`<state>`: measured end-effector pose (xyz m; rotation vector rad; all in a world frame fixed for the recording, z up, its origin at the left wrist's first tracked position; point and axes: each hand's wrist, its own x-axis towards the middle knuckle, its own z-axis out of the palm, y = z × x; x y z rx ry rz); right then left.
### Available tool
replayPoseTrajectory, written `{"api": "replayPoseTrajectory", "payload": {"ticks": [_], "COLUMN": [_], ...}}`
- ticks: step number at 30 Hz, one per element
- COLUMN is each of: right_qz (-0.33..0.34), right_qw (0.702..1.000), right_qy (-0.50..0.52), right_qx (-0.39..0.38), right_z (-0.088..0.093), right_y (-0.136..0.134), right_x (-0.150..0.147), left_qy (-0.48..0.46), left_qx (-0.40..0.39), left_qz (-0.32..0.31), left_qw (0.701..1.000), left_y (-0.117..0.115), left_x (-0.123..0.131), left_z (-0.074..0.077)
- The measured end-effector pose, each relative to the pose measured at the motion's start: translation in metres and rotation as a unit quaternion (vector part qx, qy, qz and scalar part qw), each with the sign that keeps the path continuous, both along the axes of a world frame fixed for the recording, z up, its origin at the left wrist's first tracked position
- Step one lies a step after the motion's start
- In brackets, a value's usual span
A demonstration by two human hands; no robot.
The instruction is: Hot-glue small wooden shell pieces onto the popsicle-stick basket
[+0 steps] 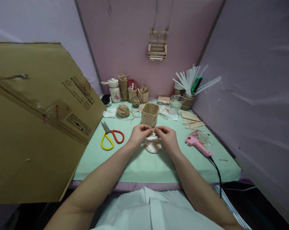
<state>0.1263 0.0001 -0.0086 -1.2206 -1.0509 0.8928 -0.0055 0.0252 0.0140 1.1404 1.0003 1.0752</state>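
Observation:
My left hand (142,133) and my right hand (167,135) meet fingertip to fingertip in front of me. Both are closed in a pinch around something small and pale that I cannot make out. Just below the fingers lies a round white dish (153,151) with brownish patches on it. Right behind my hands stands a small wooden-stick basket (149,116) with a braided twine rim. Scissors (110,135) with one yellow and one red handle lie spread to the left. On the right rests a pink hot glue gun (199,147), its black cord running off the table edge.
A large cardboard box (34,127) stands at the left. Behind are a twine ball (123,111), a white bottle (114,91), a plastic cup (177,102) and a holder of white glue sticks (189,100). Flat wooden sticks (192,118) lie right. A stick swing (157,48) hangs behind.

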Motion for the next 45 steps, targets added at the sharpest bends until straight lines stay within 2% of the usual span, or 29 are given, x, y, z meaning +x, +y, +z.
{"api": "replayPoseTrajectory", "payload": {"ticks": [7, 15, 24, 45], "right_qz": [-0.009, -0.012, -0.013, 0.002], "right_qw": [1.0, 1.0, 0.999, 0.998], "right_qy": [-0.025, -0.009, 0.021, 0.039], "right_qx": [0.004, -0.011, -0.029, -0.05], "right_z": [0.001, -0.001, 0.004, 0.0], "right_y": [-0.001, -0.001, -0.004, -0.004], "right_x": [0.002, 0.003, -0.001, -0.003], "left_qy": [-0.012, -0.035, 0.023, -0.004], "left_qx": [-0.02, -0.044, -0.018, -0.022], "left_qz": [0.001, -0.03, -0.05, -0.045], "left_qw": [1.0, 0.998, 0.998, 0.999], "left_y": [-0.001, -0.001, 0.0, -0.001], "left_x": [-0.001, -0.001, -0.002, 0.003], "left_z": [0.005, 0.001, -0.004, -0.005]}}
